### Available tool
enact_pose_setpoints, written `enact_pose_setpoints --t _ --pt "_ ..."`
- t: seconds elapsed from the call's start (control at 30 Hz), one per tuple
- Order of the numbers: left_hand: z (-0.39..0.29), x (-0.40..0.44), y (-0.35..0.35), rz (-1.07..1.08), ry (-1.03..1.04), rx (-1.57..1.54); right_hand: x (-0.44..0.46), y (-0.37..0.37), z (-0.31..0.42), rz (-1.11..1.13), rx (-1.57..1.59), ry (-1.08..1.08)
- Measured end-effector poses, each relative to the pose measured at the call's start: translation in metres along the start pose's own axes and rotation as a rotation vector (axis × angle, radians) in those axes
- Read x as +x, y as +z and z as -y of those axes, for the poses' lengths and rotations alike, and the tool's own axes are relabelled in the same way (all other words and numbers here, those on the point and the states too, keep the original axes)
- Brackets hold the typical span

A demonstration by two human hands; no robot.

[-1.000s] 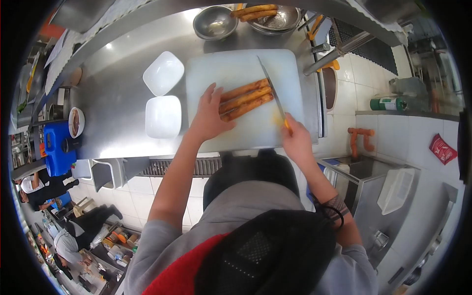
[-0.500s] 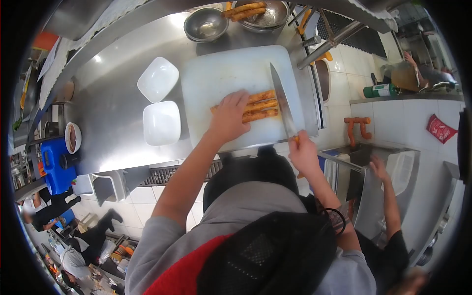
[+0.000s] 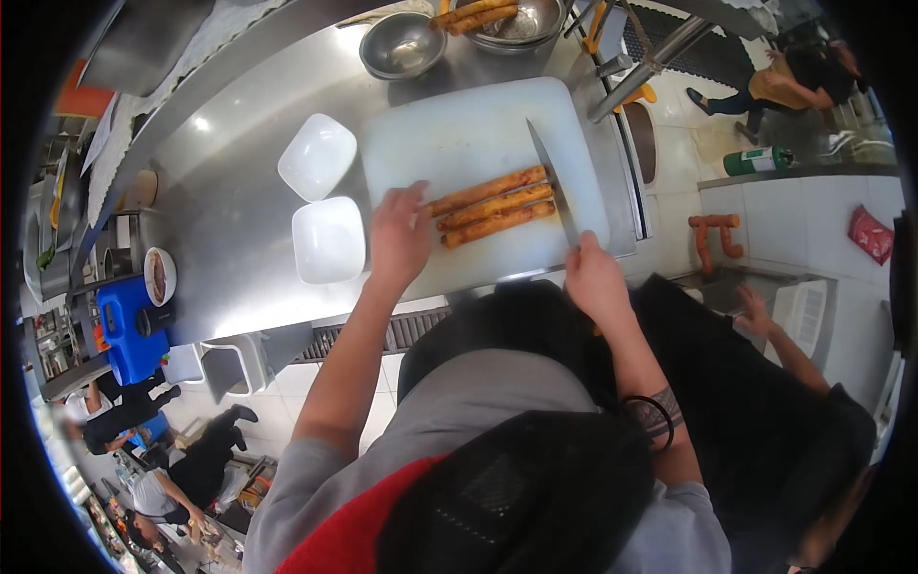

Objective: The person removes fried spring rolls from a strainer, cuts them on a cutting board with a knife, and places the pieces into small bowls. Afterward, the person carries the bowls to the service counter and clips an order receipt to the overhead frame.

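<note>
Three long golden-brown fried rolls (image 3: 495,206) lie side by side, slightly slanted, on a white cutting board (image 3: 459,124). At their left ends is my left hand (image 3: 402,237), its fingers apart and the fingertips at or very near the rolls; exact contact is hard to make out. My right hand (image 3: 595,279) is wrapped around the handle of a kitchen knife (image 3: 557,180). The blade points away from me and lies along the right ends of the rolls, over the board. The handle is mostly covered by my fingers.
Two white square bowls (image 3: 329,241) stand left of the board on the steel counter (image 3: 229,220). Metal bowls (image 3: 402,46) and more fried rolls (image 3: 478,16) are at the back. A co-worker in black (image 3: 755,383) stands close on my right; others work farther off.
My left hand has slid left off the tops of the rolls to their left ends, uncovering them. The knife stays at their right ends. The co-worker at right has come closer.
</note>
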State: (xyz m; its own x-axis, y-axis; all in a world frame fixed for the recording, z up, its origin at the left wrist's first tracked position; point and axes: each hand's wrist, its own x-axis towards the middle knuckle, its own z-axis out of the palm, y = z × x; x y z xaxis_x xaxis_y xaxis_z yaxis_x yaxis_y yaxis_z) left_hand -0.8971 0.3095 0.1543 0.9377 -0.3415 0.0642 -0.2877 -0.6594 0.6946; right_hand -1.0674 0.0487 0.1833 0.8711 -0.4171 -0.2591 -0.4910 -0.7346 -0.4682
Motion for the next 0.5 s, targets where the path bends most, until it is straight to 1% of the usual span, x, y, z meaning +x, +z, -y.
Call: enact_pose_setpoints --t 0.03,0.07,0.13,0.17,0.23,0.27,0.33,0.4,0.43,0.5 --pt "-0.007 0.005 0.002 -0.016 0.179 0.043 0.001 -0.002 -0.001 0.008 0.002 -0.003" --pt "-0.014 0.009 0.006 -0.017 0.169 0.049 0.002 -0.004 -0.002 -0.002 0.012 -0.011" --pt "-0.028 0.018 0.015 -0.043 0.25 -0.022 0.002 -0.007 -0.005 -0.004 0.027 -0.02" --pt "-0.033 0.023 0.016 -0.041 0.247 -0.017 0.002 -0.008 -0.007 -0.006 0.064 0.01" --pt "-0.041 0.032 0.019 0.107 0.327 0.042 0.005 -0.01 -0.01 -0.008 0.101 0.045" --pt "-0.042 0.036 0.022 0.116 0.324 0.039 0.004 -0.012 -0.01 -0.006 0.1 0.049" --pt "-0.041 0.046 0.029 0.135 0.429 0.116 -0.004 -0.011 -0.013 -0.007 0.093 0.068" --pt "-0.039 0.052 0.031 0.18 0.478 0.151 -0.011 -0.011 -0.013 -0.042 0.149 0.047" --pt "-0.038 0.055 0.03 0.218 0.518 0.196 -0.017 -0.012 -0.009 -0.057 0.143 0.06" --pt "-0.033 0.059 0.035 0.229 0.573 0.231 -0.03 -0.013 0.0 -0.062 0.159 0.107"
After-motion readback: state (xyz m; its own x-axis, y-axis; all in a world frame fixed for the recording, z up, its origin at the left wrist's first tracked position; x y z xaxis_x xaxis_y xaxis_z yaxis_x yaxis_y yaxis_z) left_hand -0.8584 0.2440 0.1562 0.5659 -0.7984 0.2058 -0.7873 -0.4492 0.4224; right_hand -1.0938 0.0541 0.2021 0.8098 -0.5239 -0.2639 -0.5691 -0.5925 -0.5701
